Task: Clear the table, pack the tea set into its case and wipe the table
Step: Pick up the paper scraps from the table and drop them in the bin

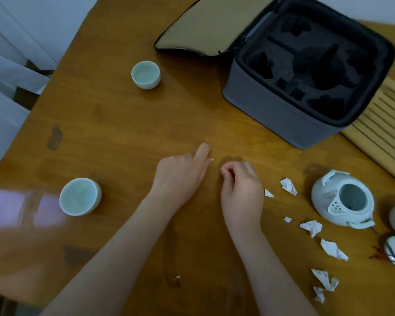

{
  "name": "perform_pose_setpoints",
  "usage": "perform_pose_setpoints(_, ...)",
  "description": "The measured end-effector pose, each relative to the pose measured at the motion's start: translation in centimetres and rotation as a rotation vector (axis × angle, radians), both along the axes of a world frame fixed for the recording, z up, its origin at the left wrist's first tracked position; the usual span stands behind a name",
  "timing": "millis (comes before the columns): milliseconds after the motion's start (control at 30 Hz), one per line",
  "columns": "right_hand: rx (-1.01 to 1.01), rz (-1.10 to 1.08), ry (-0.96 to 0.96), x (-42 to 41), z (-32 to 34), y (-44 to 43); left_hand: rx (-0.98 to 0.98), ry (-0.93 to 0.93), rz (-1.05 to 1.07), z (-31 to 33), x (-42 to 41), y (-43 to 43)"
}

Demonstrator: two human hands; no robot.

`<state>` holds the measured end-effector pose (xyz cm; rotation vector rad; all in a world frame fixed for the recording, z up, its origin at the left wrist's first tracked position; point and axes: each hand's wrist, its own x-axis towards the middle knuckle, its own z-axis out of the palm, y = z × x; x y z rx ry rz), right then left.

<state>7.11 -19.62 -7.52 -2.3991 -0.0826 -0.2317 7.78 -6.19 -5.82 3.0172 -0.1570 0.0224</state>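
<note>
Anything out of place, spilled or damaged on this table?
Torn white paper scraps litter the table beside the lidless teapot, with a tiny bit by the left hand. Dark patches mark the wood at the left. Nothing looks broken or spilled.

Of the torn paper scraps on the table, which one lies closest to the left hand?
The tiny white scrap just off the left hand's extended fingertip; the larger scraps all lie further right, near the teapot.
</note>
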Motion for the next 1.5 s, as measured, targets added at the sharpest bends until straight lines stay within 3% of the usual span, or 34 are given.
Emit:
perform_pose_setpoints(133,0.028,0.013,-0.014,-0.3,0.2,-0.1,0.21,0.002,-0.01,0.6,0.6,-0.5)
perform_pose_setpoints(233,0.05,-0.005,-0.008,-0.3,0.4,-0.3,0.343,0.117,-0.05,0.4,1.1,-1.2)
perform_pose_setpoints(367,0.123,-0.027,0.018,-0.3,0.7,-0.6,0.268,0.157,-0.015,1.2,1.7,-1.4)
perform_pose_setpoints(467,0.277,-0.046,0.115,-0.5,1.6,-0.8,-0.209,0.195,0.078,1.1,1.2,-1.0)
perform_pose_setpoints(567,0.543,-0.104,0.293,-0.4,2.9,-0.7,-1.084,0.352,0.251,2.2,0.6,-1.9)
perform_pose_setpoints(600,0.64,-0.121,0.333,-0.4,3.3,-0.6,-1.279,0.404,0.331,2.3,0.6,-2.5)
perform_pose_setpoints(667,0.839,-0.137,0.388,-0.4,4.1,-0.4,-1.46,0.522,0.487,2.6,1.1,-3.5)
perform_pose_setpoints(800,1.027,-0.14,0.43,-0.4,4.9,-0.7,-1.532,0.587,0.62,3.6,1.4,-4.9)
perform_pose_setpoints(1000,0.72,-0.068,0.242,-0.9,4.8,-1.3,-1.372,0.537,0.648,4.4,0.6,-6.4)
perform_pose_setpoints(1200,0.253,0.148,0.01,-1.2,4.1,-2.6,-1.503,0.469,0.671,4.4,-0.4,-6.8)
perform_pose_setpoints(1300,0.152,0.291,-0.032,-1.7,4.6,-4.0,-1.594,0.464,0.769,4.0,-0.1,-6.5)
perform_pose_setpoints(1400,0.123,0.143,-0.067,-2.5,4.4,-6.3,-1.636,0.409,0.791,3.6,0.1,-6.4)
perform_pose_setpoints(1500,-0.048,-0.123,-0.031,-2.8,4.2,-8.4,-1.422,0.367,0.679,3.2,0.0,-6.7)
